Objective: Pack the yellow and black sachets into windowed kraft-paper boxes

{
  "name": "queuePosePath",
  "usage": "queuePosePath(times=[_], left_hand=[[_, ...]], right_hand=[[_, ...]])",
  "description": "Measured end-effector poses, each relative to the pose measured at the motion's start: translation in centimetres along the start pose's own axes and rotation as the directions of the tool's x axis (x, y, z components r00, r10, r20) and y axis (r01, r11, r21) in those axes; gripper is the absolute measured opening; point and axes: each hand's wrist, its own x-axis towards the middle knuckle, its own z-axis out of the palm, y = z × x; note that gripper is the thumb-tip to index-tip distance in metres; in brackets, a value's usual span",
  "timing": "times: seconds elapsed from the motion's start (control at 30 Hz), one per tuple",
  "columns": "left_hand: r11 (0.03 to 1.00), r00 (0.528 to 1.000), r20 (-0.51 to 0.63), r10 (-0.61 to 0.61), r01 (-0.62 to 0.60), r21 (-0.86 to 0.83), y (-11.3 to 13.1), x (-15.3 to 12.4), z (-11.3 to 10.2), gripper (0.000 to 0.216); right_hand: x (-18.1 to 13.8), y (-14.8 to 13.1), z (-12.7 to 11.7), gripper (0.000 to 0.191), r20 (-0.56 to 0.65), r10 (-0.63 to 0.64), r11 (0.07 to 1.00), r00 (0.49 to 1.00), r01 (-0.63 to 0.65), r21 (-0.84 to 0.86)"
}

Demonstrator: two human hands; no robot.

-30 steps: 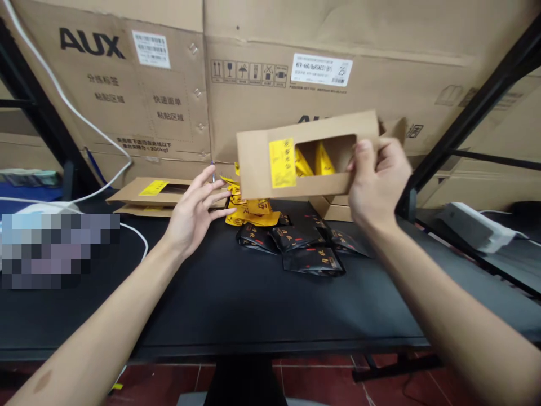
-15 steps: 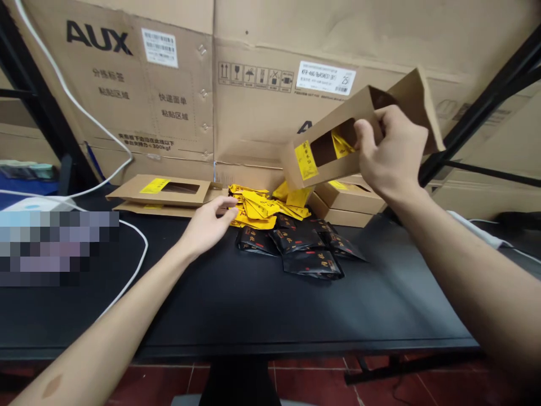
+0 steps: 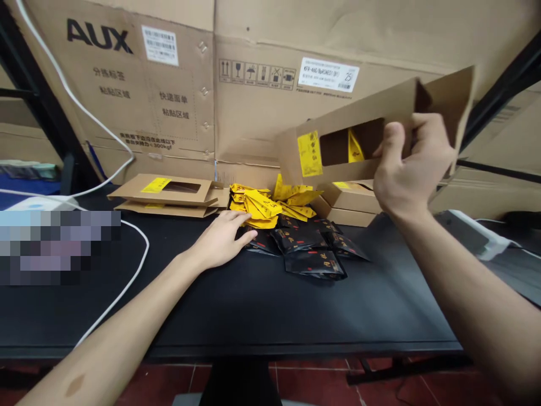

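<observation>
Our right hand (image 3: 412,169) holds the kraft box (image 3: 350,132) up above the table (image 3: 253,316), fingers (image 3: 426,132) curled around its end. Our left hand (image 3: 222,242) rests open, fingers (image 3: 240,234) close together, just beside the yellow sachets (image 3: 257,206) and black sachets (image 3: 304,242).

My left hand (image 3: 220,242) sits low, palm down, its fingers (image 3: 236,225) loosely extended and slightly curled, with my left forearm (image 3: 118,307) reaching in from the lower left. My right hand (image 3: 412,169) is raised higher, thumb (image 3: 393,141) and fingers closed in a firm pinch, while my right forearm (image 3: 469,287) angles up from the lower right.
</observation>
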Motion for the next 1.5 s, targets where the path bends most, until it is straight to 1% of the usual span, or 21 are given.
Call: queuePosePath(times=[0.07, 0.1, 0.17, 0.2, 0.23, 0.3, 0.37, 0.43, 0.5, 0.6, 0.7, 0.83, 0.9, 1.0, 1.1, 1.17, 1.27, 1.33, 1.4, 1.5], left_hand=[[0.999, 0.999, -0.029, -0.021, 0.02, -0.037, 0.6, 0.0, -0.2, 0.054], [0.997, 0.998, -0.043, -0.04, 0.037, -0.067, 0.9, -0.1, -0.2, 0.057], [0.98, 0.994, -0.064, -0.092, 0.08, -0.18, 1.3, -0.1, -0.2, 0.065], [0.963, 0.99, -0.068, -0.12, 0.099, -0.251, 1.5, -0.1, -0.2, 0.066], [0.94, 0.987, -0.072, -0.144, 0.113, -0.321, 1.7, -0.1, -0.2, 0.067], [0.891, 0.981, -0.082, -0.175, 0.123, -0.436, 1.9, 0.1, -0.3, 0.068], [0.817, 0.974, -0.097, -0.206, 0.117, -0.565, 2.0, 0.2, -0.6, 0.067], [0.698, 0.964, -0.098, -0.246, 0.106, -0.708, 2.1, 0.3, -1.0, 0.059], [0.599, 0.959, -0.08, -0.27, 0.102, -0.794, 2.3, 0.2, -1.3, 0.05], [0.558, 0.961, -0.047, -0.272, 0.118, -0.821, 2.6, 0.0, -1.6, 0.043], [0.542, 0.964, -0.026, -0.266, 0.128, -0.83, 2.7, -0.1, -1.5, 0.042], [0.545, 0.974, -0.021, -0.227, 0.109, -0.831, 2.6, -0.2, -1.3, 0.045], [0.554, 0.978, -0.026, -0.208, 0.096, -0.827, 2.5, -0.2, -1.3, 0.044], [0.561, 0.981, -0.027, -0.194, 0.088, -0.823, 2.4, -0.2, -1.4, 0.039], [0.55, 0.976, -0.027, -0.214, 0.097, -0.83, 2.4, -0.2, -1.5, 0.035], [0.534, 0.969, -0.043, -0.245, 0.098, -0.84, 2.4, -0.1, -1.5, 0.036], [0.518, 0.957, -0.07, -0.283, 0.091, -0.851, 2.4, -0.1, -1.6, 0.039], [0.515, 0.954, -0.071, -0.293, 0.094, -0.852, 2.3, -0.1, -1.6, 0.042], [0.515, 0.954, -0.06, -0.293, 0.105, -0.85, 2.3, -0.1, -1.7, 0.044], [0.514, 0.956, -0.046, -0.289, 0.115, -0.85, 2.3, -0.1, -1.6, 0.046]], right_hand=[[-1.3, -0.6, 0.6, 0.02, -0.096, 0.022, 0.992, 0.995, -0.01, 0.125], [-2.4, -1.1, 1.1, 0.024, -0.124, 0.052, 0.979, 0.991, -0.025, 0.204], [-5.1, -2.3, 2.3, 0.031, -0.11, 0.143, 0.924, 0.984, -0.093, 0.371], [-6.6, -3.0, 3.0, 0.034, -0.084, 0.192, 0.88, 0.978, -0.134, 0.455], [-8.2, -3.6, 3.5, 0.035, -0.018, 0.23, 0.835, 0.973, -0.188, 0.518], [-11.2, -4.6, 4.3, 0.036, 0.14, 0.282, 0.773, 0.949, -0.311, 0.553], [-13.4, -5.2, 4.5, 0.041, 0.258, 0.294, 0.77, 0.92, -0.388, 0.506], [-14.5, -5.3, 4.2, 0.043, 0.322, 0.266, 0.804, 0.908, -0.394, 0.446], [-14.8, -5.2, 3.8, 0.041, 0.354, 0.225, 0.839, 0.908, -0.365, 0.404], [-14.4, -4.9, 3.2, 0.034, 0.371, 0.203, 0.864, 0.906, -0.344, 0.368], [-14.1, -4.7, 3.2, 0.03, 0.375, 0.201, 0.837, 0.905, -0.357, 0.414], [-14.2, -4.6, 3.4, 0.035, 0.402, 0.217, 0.782, 0.89, -0.405, 0.474], [-14.3, -4.6, 3.5, 0.039, 0.402, 0.231, 0.773, 0.886, -0.418, 0.477], [-14.3, -4.4, 3.7, 0.044, 0.374, 0.235, 0.771, 0.897, -0.406, 0.491], [-14.4, -4.2, 4.0, 0.044, 0.38, 0.239, 0.754, 0.894, -0.417, 0.507], [-14.5, -4.1, 4.2, 0.045, 0.403, 0.245, 0.726, 0.882, -0.442, 0.527], [-14.5, -3.8, 4.5, 0.039, 0.453, 0.233, 0.676, 0.861, -0.478, 0.561], [-14.4, -3.8, 4.6, 0.037, 0.481, 0.226, 0.643, 0.847, -0.501, 0.58], [-14.1, -3.7, 4.5, 0.039, 0.498, 0.237, 0.614, 0.834, -0.526, 0.589], [-13.7, -3.7, 4.3, 0.045, 0.56, 0.265, 0.548, 0.785, -0.6, 0.582]])
